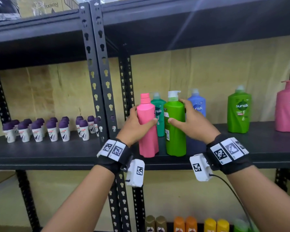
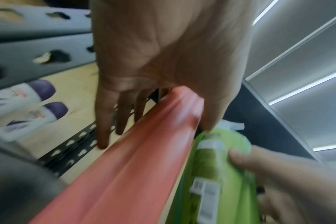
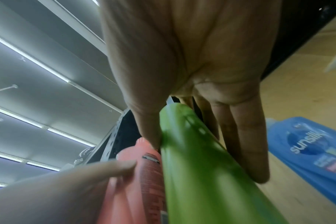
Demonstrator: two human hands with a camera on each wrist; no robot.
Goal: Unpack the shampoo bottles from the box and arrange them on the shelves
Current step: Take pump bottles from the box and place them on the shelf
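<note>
A pink shampoo bottle (image 1: 147, 128) stands upright near the front edge of the black shelf (image 1: 57, 153), and my left hand (image 1: 137, 122) grips it around the upper body, thumb in front. Beside it on the right stands a green bottle (image 1: 175, 128) with a white cap, held the same way by my right hand (image 1: 191, 121). In the left wrist view the pink bottle (image 2: 136, 159) runs under the palm with the green bottle (image 2: 220, 174) beside it. The right wrist view shows the green bottle (image 3: 197, 166) between thumb and fingers and the pink bottle (image 3: 142, 174) to its left.
Behind stand a teal bottle (image 1: 159, 118) and a blue Sunsilk bottle (image 1: 197, 104); a green Sunsilk bottle (image 1: 239, 111) and a large pink pump bottle (image 1: 288, 109) are farther right. Several purple-capped roll-ons (image 1: 49, 128) fill the left bay. Black uprights (image 1: 97, 72) divide the bays. Lower shelf holds several bottles (image 1: 191, 224).
</note>
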